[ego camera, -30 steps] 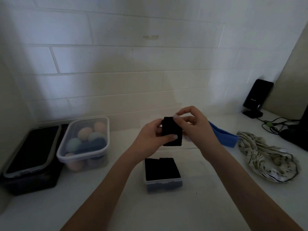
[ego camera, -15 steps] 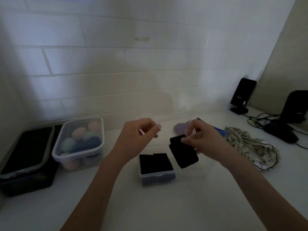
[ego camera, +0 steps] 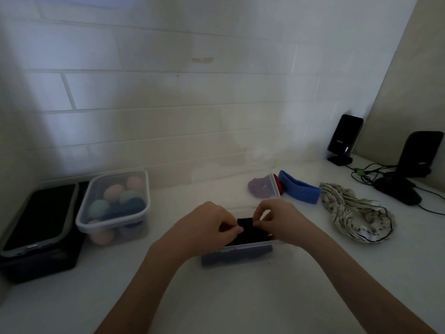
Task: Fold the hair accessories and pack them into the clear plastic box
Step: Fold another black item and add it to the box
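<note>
A small clear plastic box [ego camera: 237,255] sits on the white counter, packed with dark folded pieces. Both hands are over its top. My left hand [ego camera: 207,227] and my right hand [ego camera: 279,221] each pinch the folded black hair accessory [ego camera: 250,233] lying at the box's opening. The clear lid [ego camera: 273,189] lies flat behind the box. On the counter beyond lie a purple scrunchie [ego camera: 261,189], a blue headband [ego camera: 299,190] with a bit of red beside it, and a striped cream scrunchie [ego camera: 356,216] further right.
A clear lidded tub of pastel balls [ego camera: 115,206] stands at the left, next to a black bin with a grey-rimmed lid [ego camera: 36,225]. Two black devices on stands [ego camera: 344,143] with cables occupy the back right corner. A brick wall runs behind.
The black folded piece, held up in both hands, then in the right hand alone, has come down onto the box. The left hand has rejoined it there.
</note>
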